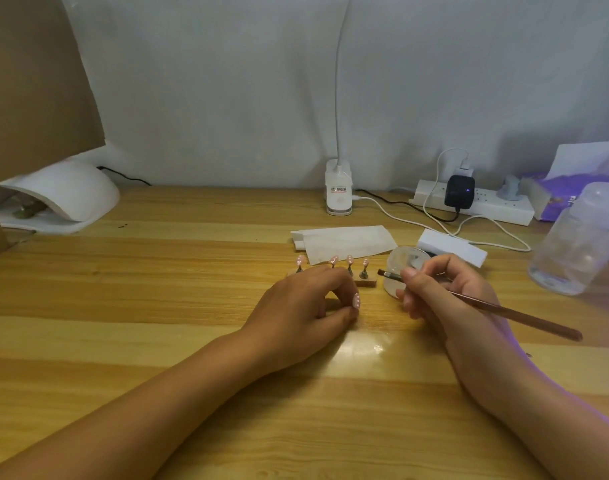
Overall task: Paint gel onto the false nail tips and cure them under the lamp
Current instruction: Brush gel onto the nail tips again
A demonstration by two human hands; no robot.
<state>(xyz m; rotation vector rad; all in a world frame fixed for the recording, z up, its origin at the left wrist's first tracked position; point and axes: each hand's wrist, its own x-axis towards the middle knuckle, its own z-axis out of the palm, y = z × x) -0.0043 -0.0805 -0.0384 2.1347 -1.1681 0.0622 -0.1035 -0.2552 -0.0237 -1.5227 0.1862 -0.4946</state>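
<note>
Wooden table [157,271], grey cloth backdrop, curing lamp [64,199] at the far left, well apart from the work. Four nail tips [349,260] stand on their holder just beyond my left hand [303,299], which pinches a fifth tip [357,301]. My right hand [445,296] grips the brush [503,311], bristles just beside the gel dish [400,259]. All tips appear pink-coated. I judge curing still outstanding.

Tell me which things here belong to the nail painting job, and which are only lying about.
For the job: brush in the right hand; nail tip pinched by the left hand; four nail tips on the stand; curing lamp; clear round dish, probably.
Lying about: desk lamp; power strip; paper sheets; white block; plastic jar; purple pack.
</note>
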